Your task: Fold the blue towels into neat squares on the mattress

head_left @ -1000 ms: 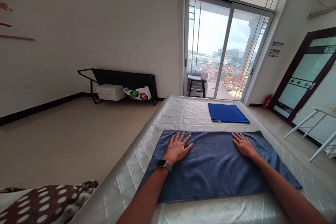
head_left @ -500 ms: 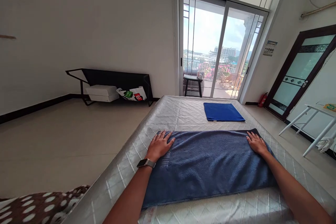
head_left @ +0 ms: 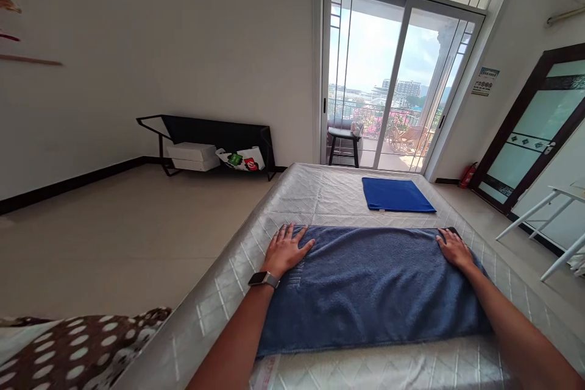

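A dark blue towel (head_left: 365, 286) lies spread across the mattress (head_left: 297, 195), with soft wrinkles over its middle and near side. My left hand (head_left: 286, 250) rests flat on the towel's far left corner, fingers apart; a watch (head_left: 264, 279) is on that wrist. At the far right corner my right hand (head_left: 454, 248) presses down on the cloth, its fingers stretched out. Beyond the towel lies a folded bright blue cloth (head_left: 397, 195), apart from both hands.
Brown polka-dot fabric (head_left: 77, 344) lies at the lower left. Against the wall stands a black rack (head_left: 214, 134) with white boxes (head_left: 192, 156) and a bag. Glass sliding doors (head_left: 365, 73) are at the back. A white table (head_left: 567, 192) stands on the right.
The view has shifted slightly, so the scene sits a little further right. Both hands remain on the towel's far corners, and the towel looks much the same.
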The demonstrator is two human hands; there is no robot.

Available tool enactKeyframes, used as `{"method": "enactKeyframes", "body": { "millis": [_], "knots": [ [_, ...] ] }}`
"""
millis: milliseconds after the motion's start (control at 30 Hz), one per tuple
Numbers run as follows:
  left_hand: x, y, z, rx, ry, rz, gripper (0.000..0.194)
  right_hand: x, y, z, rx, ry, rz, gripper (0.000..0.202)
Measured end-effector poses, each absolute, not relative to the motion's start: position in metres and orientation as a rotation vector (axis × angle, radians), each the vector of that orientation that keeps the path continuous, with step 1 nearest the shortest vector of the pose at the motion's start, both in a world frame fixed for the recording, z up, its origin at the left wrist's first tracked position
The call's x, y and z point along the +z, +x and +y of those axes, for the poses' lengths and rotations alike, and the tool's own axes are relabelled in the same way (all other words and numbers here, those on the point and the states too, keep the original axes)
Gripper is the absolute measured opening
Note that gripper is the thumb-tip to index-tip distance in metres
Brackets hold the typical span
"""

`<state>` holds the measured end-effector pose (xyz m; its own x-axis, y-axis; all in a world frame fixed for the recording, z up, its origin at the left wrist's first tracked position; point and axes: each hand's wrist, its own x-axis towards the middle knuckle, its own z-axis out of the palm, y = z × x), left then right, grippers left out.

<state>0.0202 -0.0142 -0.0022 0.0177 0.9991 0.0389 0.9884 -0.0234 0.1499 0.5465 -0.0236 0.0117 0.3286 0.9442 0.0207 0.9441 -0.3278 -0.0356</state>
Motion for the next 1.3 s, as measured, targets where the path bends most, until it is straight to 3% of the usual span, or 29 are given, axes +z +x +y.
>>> {"method": "enactKeyframes", "body": {
  "millis": [300, 500, 667, 800, 967, 1300],
  "knots": [
    [-0.002, 0.024, -0.017, 0.208, 2.149, 2.203, 0.077, 0.021, 0.545, -0.024, 0.056, -2.631, -1.771, 0.066],
    [0.003, 0.028, -0.019, 0.228, 2.143, 2.185, 0.074, 0.039, 0.458, -0.033, -0.223, -2.43, -1.94, 0.061],
    [0.004, 0.028, -0.02, 0.253, 2.128, 2.193, 0.073, 0.034, 0.347, -0.039, 0.072, -2.038, -2.345, 0.063],
    [0.006, 0.028, -0.022, 0.237, 2.125, 2.202, 0.073, 0.027, 0.311, -0.041, 0.259, -1.967, -2.455, 0.067],
    [0.007, 0.029, -0.024, 0.242, 2.119, 2.206, 0.072, 0.024, 0.353, -0.041, 0.208, -2.106, -2.379, 0.062],
    [0.006, 0.029, -0.023, 0.208, 2.109, 2.228, 0.072, 0.017, 0.541, -0.036, 0.027, -2.6, -1.87, 0.064]
  ]
}}
